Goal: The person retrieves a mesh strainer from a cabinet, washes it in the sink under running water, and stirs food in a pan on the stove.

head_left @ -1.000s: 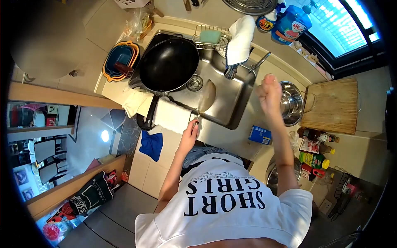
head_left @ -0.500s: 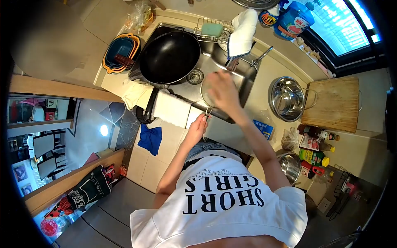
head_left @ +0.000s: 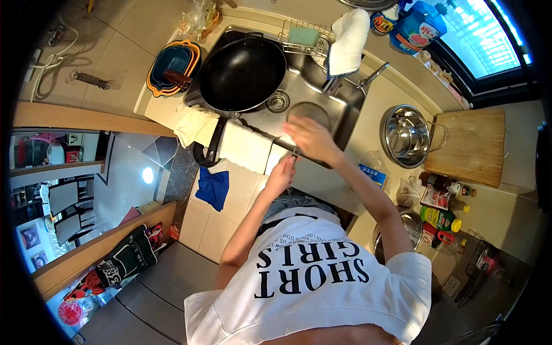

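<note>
A round fine-mesh strainer lies over the sink, its handle pointing back toward me. My left hand is closed around that handle, near the sink's front edge. Just ahead of it, my right hand has its fingers curled at the near rim and neck of the strainer; the fingertips are partly hidden. The drain shows to the left of the mesh. A large black wok sits tilted in the left side of the sink, its handle reaching over the front edge.
White cloths hang over the sink front. Nested basins stand left, beside a wire rack behind. The faucet has a white towel near it. Steel bowls and a cutting board are right.
My right hand has moved back from over the mesh to the strainer's near rim, uncovering more of the mesh. My left hand still grips the handle. The camera view has shifted slightly.
</note>
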`<action>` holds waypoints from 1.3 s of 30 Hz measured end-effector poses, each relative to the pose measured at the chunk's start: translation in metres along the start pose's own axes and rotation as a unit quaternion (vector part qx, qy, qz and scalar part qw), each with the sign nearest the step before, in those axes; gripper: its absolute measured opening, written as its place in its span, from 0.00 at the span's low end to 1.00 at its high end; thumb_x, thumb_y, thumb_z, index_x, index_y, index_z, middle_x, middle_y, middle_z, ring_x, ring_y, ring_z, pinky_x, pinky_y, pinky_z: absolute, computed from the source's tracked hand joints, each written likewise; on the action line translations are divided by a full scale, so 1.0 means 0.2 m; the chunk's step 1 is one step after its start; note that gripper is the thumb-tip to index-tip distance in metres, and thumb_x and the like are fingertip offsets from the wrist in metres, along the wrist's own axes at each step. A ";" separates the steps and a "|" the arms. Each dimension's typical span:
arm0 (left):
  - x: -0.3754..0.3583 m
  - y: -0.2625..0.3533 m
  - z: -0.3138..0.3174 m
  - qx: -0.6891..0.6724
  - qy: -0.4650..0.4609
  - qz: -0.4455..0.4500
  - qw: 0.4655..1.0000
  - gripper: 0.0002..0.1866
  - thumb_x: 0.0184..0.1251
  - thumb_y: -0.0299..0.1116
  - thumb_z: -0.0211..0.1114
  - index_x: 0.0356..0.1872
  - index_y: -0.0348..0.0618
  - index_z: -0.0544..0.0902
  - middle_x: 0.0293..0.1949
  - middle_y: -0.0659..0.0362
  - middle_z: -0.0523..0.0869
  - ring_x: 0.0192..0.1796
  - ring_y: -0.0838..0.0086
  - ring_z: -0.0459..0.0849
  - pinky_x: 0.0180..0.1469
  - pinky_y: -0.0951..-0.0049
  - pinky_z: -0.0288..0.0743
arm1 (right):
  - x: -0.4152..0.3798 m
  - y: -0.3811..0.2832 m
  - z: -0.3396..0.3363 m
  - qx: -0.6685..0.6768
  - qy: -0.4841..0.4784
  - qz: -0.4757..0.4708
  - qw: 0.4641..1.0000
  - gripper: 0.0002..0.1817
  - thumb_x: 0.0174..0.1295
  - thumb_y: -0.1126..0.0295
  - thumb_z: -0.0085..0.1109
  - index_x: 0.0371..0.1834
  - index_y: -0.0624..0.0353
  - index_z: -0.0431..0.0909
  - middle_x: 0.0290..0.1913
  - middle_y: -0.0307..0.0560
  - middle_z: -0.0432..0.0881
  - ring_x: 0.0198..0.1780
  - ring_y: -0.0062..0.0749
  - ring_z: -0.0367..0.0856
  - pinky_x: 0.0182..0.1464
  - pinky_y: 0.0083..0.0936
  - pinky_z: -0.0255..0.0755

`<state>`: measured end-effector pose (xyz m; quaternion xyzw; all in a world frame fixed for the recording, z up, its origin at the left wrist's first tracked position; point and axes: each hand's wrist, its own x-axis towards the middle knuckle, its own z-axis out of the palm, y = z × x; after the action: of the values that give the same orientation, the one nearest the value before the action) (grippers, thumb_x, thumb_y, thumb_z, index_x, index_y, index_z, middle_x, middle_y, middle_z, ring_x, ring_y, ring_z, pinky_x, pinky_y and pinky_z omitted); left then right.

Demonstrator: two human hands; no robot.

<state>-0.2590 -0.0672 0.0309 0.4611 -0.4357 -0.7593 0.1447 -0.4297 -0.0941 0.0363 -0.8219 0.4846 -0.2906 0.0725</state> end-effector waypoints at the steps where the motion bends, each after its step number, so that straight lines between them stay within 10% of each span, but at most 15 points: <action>1: 0.00 0.00 -0.01 -0.001 0.001 0.004 1.000 0.13 0.66 0.37 0.40 0.37 0.40 0.70 0.16 0.64 0.66 0.17 0.81 0.64 0.20 0.79 0.61 | -0.02 0.04 -0.05 -0.020 0.005 0.035 0.999 0.17 0.53 0.68 0.47 0.48 0.55 0.69 0.50 0.48 0.70 0.56 0.39 0.63 0.56 0.33 0.56; 5: -0.01 -0.11 0.01 0.161 0.021 0.131 0.978 0.10 0.65 0.32 0.43 0.35 0.38 0.70 0.15 0.61 0.65 0.16 0.78 0.62 0.19 0.78 0.60 | -0.07 0.20 0.01 0.179 0.075 0.333 0.923 0.15 0.54 0.67 0.45 0.45 0.57 0.70 0.48 0.47 0.72 0.50 0.45 0.68 0.51 0.34 0.62; 7: 0.03 -0.11 0.01 0.234 0.055 0.172 0.955 0.09 0.64 0.31 0.43 0.33 0.37 0.70 0.15 0.60 0.66 0.16 0.75 0.63 0.20 0.76 0.60 | 0.03 0.11 0.02 0.165 0.069 0.309 0.934 0.15 0.54 0.68 0.45 0.45 0.53 0.71 0.48 0.46 0.72 0.52 0.41 0.67 0.53 0.34 0.61; 10: 0.08 -0.04 -0.01 0.045 -0.011 0.038 0.998 0.11 0.65 0.37 0.42 0.35 0.41 0.70 0.15 0.65 0.63 0.14 0.81 0.60 0.15 0.81 0.55 | 0.02 0.08 0.07 -0.018 -0.059 -0.012 0.998 0.13 0.51 0.68 0.49 0.41 0.52 0.73 0.50 0.40 0.70 0.56 0.35 0.62 0.55 0.32 0.58; 15: -0.01 -0.02 0.03 -0.014 -0.047 -0.047 0.998 0.13 0.66 0.43 0.39 0.39 0.47 0.69 0.15 0.69 0.58 0.12 0.87 0.53 0.12 0.86 0.46 | -0.15 0.26 -0.05 0.127 0.043 0.071 0.988 0.14 0.53 0.70 0.47 0.44 0.53 0.72 0.53 0.47 0.67 0.56 0.40 0.64 0.54 0.32 0.60; 17: 0.04 -0.08 0.04 0.092 -0.049 0.012 0.994 0.13 0.66 0.42 0.40 0.38 0.47 0.69 0.14 0.69 0.59 0.12 0.86 0.56 0.12 0.86 0.48 | -0.16 0.31 -0.01 0.194 0.054 0.288 0.936 0.15 0.53 0.67 0.45 0.45 0.54 0.71 0.50 0.50 0.70 0.54 0.41 0.65 0.53 0.33 0.61; 19: 0.11 -0.11 0.04 0.197 -0.020 0.106 0.975 0.12 0.65 0.41 0.41 0.38 0.46 0.69 0.13 0.68 0.60 0.12 0.86 0.57 0.11 0.86 0.50 | -0.07 0.23 0.03 0.146 0.057 0.270 0.950 0.14 0.53 0.67 0.46 0.43 0.55 0.72 0.49 0.49 0.70 0.54 0.39 0.65 0.54 0.32 0.61; 21: 0.14 -0.05 0.05 0.113 -0.044 0.007 0.993 0.14 0.65 0.42 0.40 0.37 0.45 0.69 0.14 0.69 0.60 0.12 0.86 0.56 0.11 0.86 0.48 | 0.00 0.17 0.04 -0.050 -0.128 0.101 0.985 0.14 0.53 0.67 0.48 0.43 0.53 0.71 0.50 0.46 0.70 0.56 0.36 0.64 0.55 0.30 0.60; 25: 0.12 0.03 0.08 -0.027 -0.045 -0.115 0.992 0.12 0.65 0.43 0.40 0.38 0.48 0.69 0.15 0.68 0.61 0.13 0.86 0.55 0.13 0.85 0.49 | -0.16 0.21 -0.07 0.042 -0.039 0.035 0.998 0.16 0.52 0.68 0.48 0.46 0.52 0.71 0.52 0.40 0.69 0.56 0.34 0.64 0.56 0.31 0.58; 27: 0.10 0.02 0.09 0.049 -0.058 -0.064 0.995 0.13 0.65 0.42 0.40 0.38 0.48 0.69 0.14 0.68 0.61 0.12 0.85 0.57 0.12 0.84 0.50 | -0.23 0.34 -0.01 0.030 -0.001 0.087 0.996 0.17 0.53 0.68 0.47 0.48 0.52 0.70 0.52 0.40 0.69 0.54 0.33 0.66 0.54 0.30 0.60; 29: 0.18 -0.08 0.10 0.143 -0.038 0.011 0.989 0.13 0.65 0.42 0.40 0.38 0.47 0.70 0.13 0.68 0.61 0.12 0.84 0.57 0.12 0.83 0.50 | -0.27 0.44 0.06 0.226 0.008 0.386 0.895 0.16 0.54 0.68 0.47 0.48 0.53 0.70 0.52 0.40 0.69 0.55 0.34 0.65 0.54 0.30 0.60; 31: 0.19 -0.11 0.11 0.231 -0.018 0.078 0.970 0.13 0.65 0.41 0.39 0.38 0.47 0.70 0.13 0.68 0.61 0.11 0.84 0.57 0.12 0.82 0.51 | -0.20 0.40 0.08 0.194 -0.002 0.370 0.909 0.16 0.53 0.68 0.47 0.47 0.53 0.70 0.53 0.41 0.68 0.56 0.35 0.64 0.54 0.30 0.60; 33: 0.24 -0.02 0.08 0.142 -0.012 -0.041 0.989 0.13 0.65 0.41 0.39 0.39 0.47 0.70 0.12 0.68 0.61 0.11 0.84 0.59 0.12 0.83 0.51 | -0.11 0.39 0.08 0.160 -0.002 0.348 0.924 0.15 0.53 0.68 0.47 0.46 0.54 0.71 0.53 0.41 0.68 0.56 0.37 0.64 0.54 0.31 0.60; 36: 0.25 -0.02 0.02 0.000 -0.038 -0.120 0.992 0.16 0.65 0.45 0.40 0.39 0.47 0.70 0.13 0.70 0.60 0.13 0.87 0.56 0.13 0.85 0.48 | -0.09 0.36 0.05 0.072 -0.007 0.000 0.997 0.15 0.51 0.69 0.50 0.44 0.57 0.71 0.52 0.45 0.68 0.53 0.43 0.66 0.50 0.32 0.64; 39: 0.20 -0.08 -0.03 -0.037 -0.039 -0.159 0.986 0.17 0.64 0.48 0.41 0.39 0.48 0.70 0.15 0.70 0.58 0.14 0.88 0.53 0.14 0.87 0.44 | -0.26 0.50 0.09 0.280 0.061 0.189 0.939 0.13 0.53 0.66 0.50 0.41 0.57 0.72 0.42 0.48 0.75 0.45 0.42 0.72 0.49 0.26 0.66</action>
<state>-0.2723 -0.0859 -0.0062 0.4885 -0.3338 -0.8059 0.0218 -0.5146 -0.1050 -0.0409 -0.6425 0.5337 -0.4447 0.3235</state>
